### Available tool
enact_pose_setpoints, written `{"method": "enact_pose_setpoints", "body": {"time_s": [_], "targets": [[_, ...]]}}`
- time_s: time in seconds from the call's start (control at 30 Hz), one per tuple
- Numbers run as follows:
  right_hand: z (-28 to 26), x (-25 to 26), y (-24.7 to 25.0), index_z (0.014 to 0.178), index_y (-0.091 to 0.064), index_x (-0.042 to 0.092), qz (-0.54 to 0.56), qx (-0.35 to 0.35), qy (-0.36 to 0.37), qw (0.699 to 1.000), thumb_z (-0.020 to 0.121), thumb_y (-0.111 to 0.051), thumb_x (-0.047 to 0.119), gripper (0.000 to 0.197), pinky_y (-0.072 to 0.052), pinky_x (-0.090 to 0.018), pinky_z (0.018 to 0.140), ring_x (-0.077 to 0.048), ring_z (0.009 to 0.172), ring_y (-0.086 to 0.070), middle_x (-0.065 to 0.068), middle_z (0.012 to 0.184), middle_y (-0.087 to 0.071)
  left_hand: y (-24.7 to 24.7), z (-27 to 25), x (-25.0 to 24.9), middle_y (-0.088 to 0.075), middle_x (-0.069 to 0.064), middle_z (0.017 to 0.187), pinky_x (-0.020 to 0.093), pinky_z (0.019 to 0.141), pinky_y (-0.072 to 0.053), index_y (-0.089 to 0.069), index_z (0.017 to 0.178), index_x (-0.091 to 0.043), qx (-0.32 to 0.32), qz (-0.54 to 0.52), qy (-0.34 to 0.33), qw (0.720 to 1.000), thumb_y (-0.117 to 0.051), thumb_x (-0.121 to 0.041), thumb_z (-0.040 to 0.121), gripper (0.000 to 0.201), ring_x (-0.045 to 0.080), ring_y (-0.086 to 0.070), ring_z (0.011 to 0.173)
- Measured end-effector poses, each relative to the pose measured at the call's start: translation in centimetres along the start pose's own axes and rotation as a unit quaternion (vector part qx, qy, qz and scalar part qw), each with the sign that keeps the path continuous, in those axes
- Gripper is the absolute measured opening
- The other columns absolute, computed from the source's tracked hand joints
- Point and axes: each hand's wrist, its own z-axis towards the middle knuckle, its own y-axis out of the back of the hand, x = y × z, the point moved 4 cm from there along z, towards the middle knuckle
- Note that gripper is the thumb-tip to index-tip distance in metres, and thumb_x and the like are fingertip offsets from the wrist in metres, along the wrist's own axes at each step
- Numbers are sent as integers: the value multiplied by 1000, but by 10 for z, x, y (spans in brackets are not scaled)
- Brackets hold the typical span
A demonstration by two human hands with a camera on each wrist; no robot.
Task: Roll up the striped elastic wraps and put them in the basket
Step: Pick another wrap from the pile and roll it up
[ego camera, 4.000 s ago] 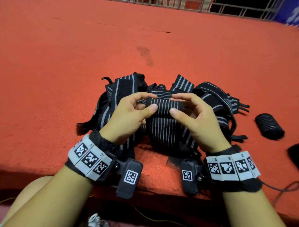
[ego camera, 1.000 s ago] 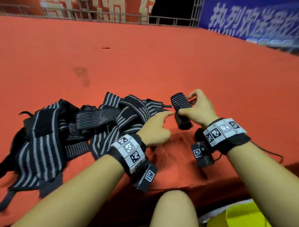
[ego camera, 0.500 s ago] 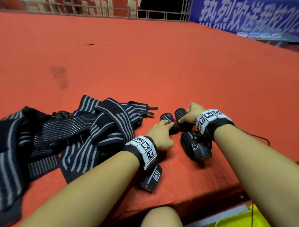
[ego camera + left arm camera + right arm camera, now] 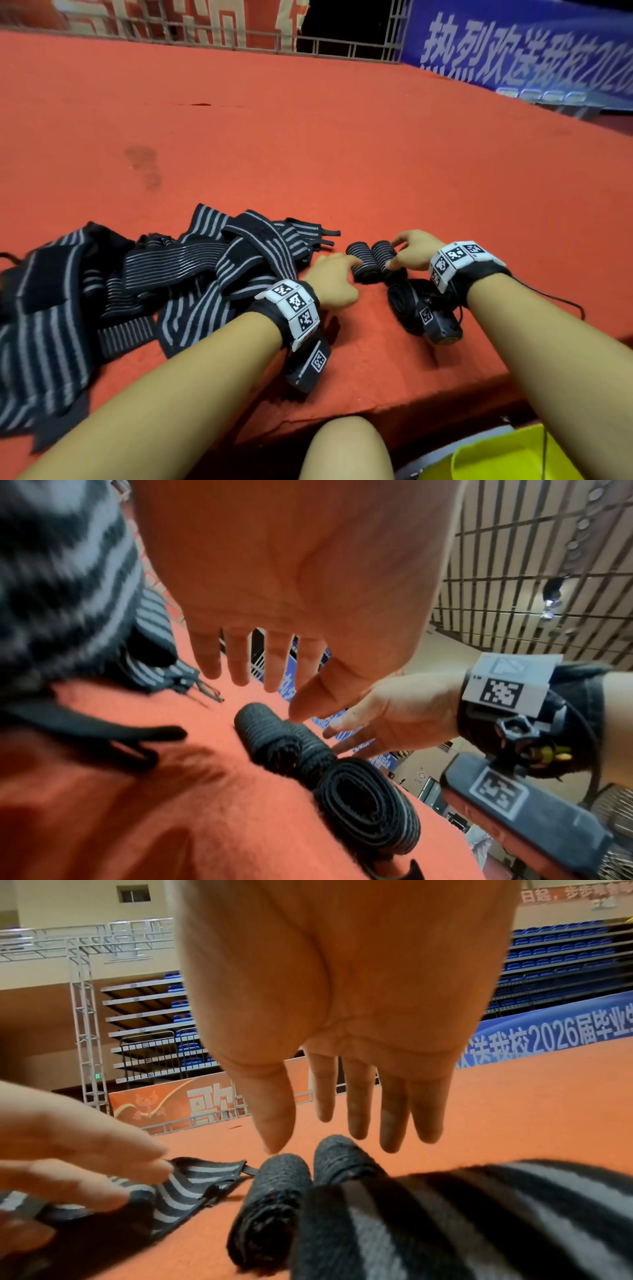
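1. Red carpeted platform [image 4: 342, 154]: I see everything resting on it near its front edge.
2. Pile of unrolled striped wraps [image 4: 171, 274]: heaped at my left, just beside the left wrist.
3. Yellow basket [image 4: 513, 455]: below the platform edge, only a corner visible to me.
4. Left hand [image 4: 334, 281]: fingers straight and spread, tips by the rolls, holding nothing.
5. Right hand [image 4: 412, 251]: fingers extended over the rolls, gripping nothing.
6. Loose flat coil [image 4: 366, 804]: lies against the rolls' near ends.
7. Two rolled wraps [image 4: 371, 258]: side by side, touching, between my hands.

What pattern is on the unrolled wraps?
Black with grey lengthwise stripes; the unrolled wraps show best in the head view.
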Motion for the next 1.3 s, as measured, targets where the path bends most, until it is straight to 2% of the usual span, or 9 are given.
{"method": "enact_pose_setpoints", "body": {"time_s": [0.13,0.3,0.47,0.6,0.77,1.0,1.13,1.2,1.3], "targets": [[-24,16,1,134,-58,16,21,-29,27,999,82,-79,19,56,-49,-32,98,-25,114,-62,-7,128,-65,31,-32,14,-51,6,146,34,113,-36,-52,142,-20,-56,-22,-25,998,-56,-5,74,71,26,-42,137],[-61,68,-13,120,-66,19,76,-88,112,987,82,-78,16,40,-49,-33,98,-22,108,-64,-4,118,-69,56,-76,42,-60,2,130,37,108,-40,-61,131,-23,-114,-13,-36,993,-58,-12,74,59,26,-45,127],[-97,138,-60,107,-67,24,150,-78,198,965,78,-80,19,32,-53,-35,95,-15,99,-67,3,105,-71,74,-113,101,-51,-1,134,40,106,-36,-60,128,-31,-210,60,45,975,-64,-26,78,50,30,-37,125],[-108,180,-103,118,-65,23,179,-63,210,959,79,-79,19,42,-51,-31,93,-18,100,-64,-1,114,-65,73,-121,155,-50,1,142,42,112,-35,-54,137,-29,-187,21,102,977,-66,-54,74,68,31,-41,134],[-106,195,-136,127,-63,21,155,-65,184,968,72,-86,25,60,-50,-29,91,-19,100,-64,-5,121,-59,60,-128,176,-63,-3,133,42,108,-43,-57,137,-26,-205,-62,83,973,-65,-58,74,71,22,-52,129],[-110,191,-160,143,-49,30,95,-56,197,974,79,-75,18,70,-52,-35,93,-20,90,-66,-8,121,-66,52,-121,183,-71,-8,115,35,100,-49,-75,111,-27,-181,-92,66,977,-81,-35,76,36,14,-64,112],[-108,193,-164,154,-30,41,-89,-43,229,968,89,-65,32,73,-49,-42,97,-33,115,-58,-11,121,-54,62,-125,177,-55,-17,94,40,99,-47,-75,105,-33,-177,-48,31,983,-69,-25,75,32,20,-56,112],[-105,194,-160,153,-28,43,-139,-37,216,966,94,-60,39,67,-49,-42,98,-33,120,-55,-10,128,-49,79,-129,180,-52,-12,108,37,104,-37,-71,110,-35,-212,-5,55,976,-64,-21,76,38,25,-42,120],[-100,192,-158,152,-29,45,-178,-33,200,963,96,-55,44,62,-51,-41,96,-32,122,-55,-8,139,-44,106,-134,200,-35,3,154,44,113,-25,-57,132,-32,-234,85,143,958,-68,-22,73,62,31,-25,141]]}}
